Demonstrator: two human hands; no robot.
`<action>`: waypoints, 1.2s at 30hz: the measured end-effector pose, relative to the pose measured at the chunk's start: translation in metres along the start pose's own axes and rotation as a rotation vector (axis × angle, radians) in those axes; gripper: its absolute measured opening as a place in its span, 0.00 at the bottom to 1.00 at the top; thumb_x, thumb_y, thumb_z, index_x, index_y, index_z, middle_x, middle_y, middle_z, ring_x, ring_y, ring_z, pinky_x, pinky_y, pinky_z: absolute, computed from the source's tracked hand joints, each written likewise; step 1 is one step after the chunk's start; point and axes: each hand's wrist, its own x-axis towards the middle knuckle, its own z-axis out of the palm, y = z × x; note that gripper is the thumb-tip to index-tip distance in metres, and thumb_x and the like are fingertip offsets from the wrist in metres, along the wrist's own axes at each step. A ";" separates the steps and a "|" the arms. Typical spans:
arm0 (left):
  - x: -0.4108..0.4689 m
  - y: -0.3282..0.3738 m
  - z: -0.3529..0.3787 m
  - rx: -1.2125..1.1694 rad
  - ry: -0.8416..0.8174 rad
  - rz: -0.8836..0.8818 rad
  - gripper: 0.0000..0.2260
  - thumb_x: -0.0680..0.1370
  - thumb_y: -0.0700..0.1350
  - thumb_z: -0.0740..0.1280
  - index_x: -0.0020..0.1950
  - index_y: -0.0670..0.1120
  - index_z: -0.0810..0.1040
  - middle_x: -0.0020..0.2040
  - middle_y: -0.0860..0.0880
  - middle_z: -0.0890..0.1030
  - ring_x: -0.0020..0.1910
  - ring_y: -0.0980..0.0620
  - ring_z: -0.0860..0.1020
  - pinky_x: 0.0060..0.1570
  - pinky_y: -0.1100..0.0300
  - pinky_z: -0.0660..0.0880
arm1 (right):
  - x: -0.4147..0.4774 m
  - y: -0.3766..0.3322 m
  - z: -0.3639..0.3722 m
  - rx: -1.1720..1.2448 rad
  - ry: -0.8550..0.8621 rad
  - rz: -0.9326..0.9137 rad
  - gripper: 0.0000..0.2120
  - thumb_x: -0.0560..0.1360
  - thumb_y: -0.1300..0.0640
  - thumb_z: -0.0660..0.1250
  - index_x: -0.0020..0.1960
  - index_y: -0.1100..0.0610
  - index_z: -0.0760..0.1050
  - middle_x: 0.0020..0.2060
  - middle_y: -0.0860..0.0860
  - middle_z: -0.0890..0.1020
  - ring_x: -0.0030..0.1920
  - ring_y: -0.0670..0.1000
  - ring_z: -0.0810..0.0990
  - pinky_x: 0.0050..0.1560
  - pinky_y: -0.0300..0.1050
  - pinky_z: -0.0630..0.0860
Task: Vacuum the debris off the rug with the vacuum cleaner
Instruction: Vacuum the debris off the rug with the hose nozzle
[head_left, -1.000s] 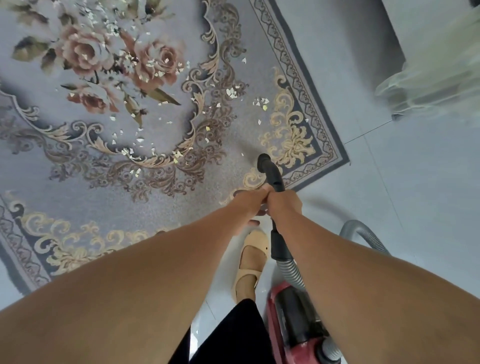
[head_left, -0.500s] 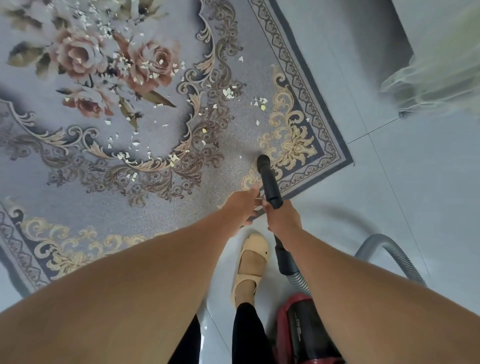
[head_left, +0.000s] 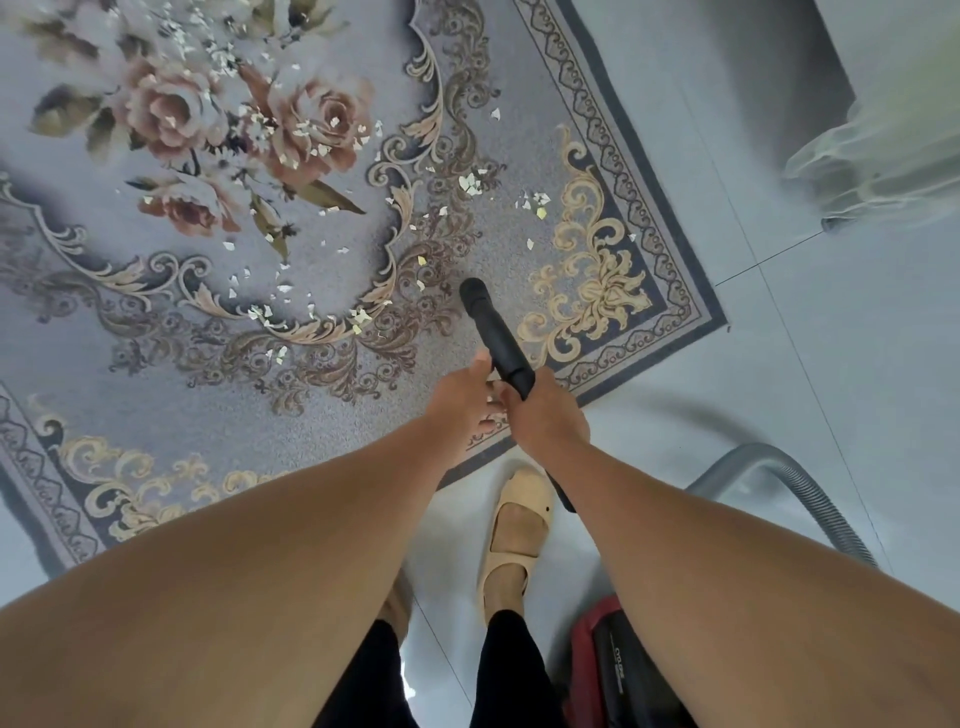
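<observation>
The job looked like it had only just begun, I think, because the rug (head_left: 322, 431) had lots of debris (head_left: 470, 183) on it, small pale bits like torn paper, thick over the pink roses and thinner near the gold corner swirl. Almost all of the cleaning was left to do. The vacuum cleaner (head_left: 613, 670) sat on the floor (head_left: 779, 364) by the person's feet, off the rug, and it looked like hard red and black plastic. A grey hose (head_left: 800, 483) with bumpy rings curved away from it. The black tube (head_left: 493, 332) was smooth and round, and its open end pointed down at a bare patch of rug, near some bits but not on them. I could not tell if the end touched the rug. The right hand (head_left: 545, 415) held the tube with its fingers curled round it. The left hand (head_left: 462, 405) was just beside the tube with its fingers loosely bent and its thumb up, and it did not seem to wrap the tube. The rug looked soft and fuzzy, the floor tiles were smooth and shiny, and one tan shoe (head_left: 519, 525) stood on the tiles close to the rug's edge
</observation>
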 end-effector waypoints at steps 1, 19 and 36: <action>0.000 0.001 0.001 0.010 -0.002 -0.002 0.21 0.83 0.57 0.55 0.66 0.44 0.75 0.57 0.46 0.81 0.49 0.49 0.79 0.54 0.53 0.76 | 0.000 0.001 0.000 0.001 0.003 0.014 0.18 0.80 0.42 0.58 0.59 0.55 0.66 0.44 0.51 0.74 0.45 0.56 0.75 0.43 0.48 0.70; 0.010 0.040 0.011 -0.027 -0.002 0.067 0.23 0.82 0.58 0.56 0.64 0.43 0.77 0.58 0.45 0.82 0.56 0.47 0.81 0.60 0.48 0.76 | 0.046 -0.036 -0.031 0.021 0.049 -0.034 0.18 0.79 0.43 0.59 0.60 0.56 0.66 0.46 0.54 0.76 0.44 0.57 0.77 0.43 0.50 0.74; 0.012 0.041 0.037 0.011 0.023 0.025 0.21 0.81 0.57 0.58 0.61 0.42 0.78 0.54 0.45 0.82 0.50 0.47 0.80 0.52 0.53 0.78 | 0.042 -0.002 -0.049 -0.074 0.023 0.021 0.19 0.79 0.43 0.58 0.62 0.56 0.67 0.53 0.56 0.78 0.53 0.59 0.78 0.45 0.49 0.70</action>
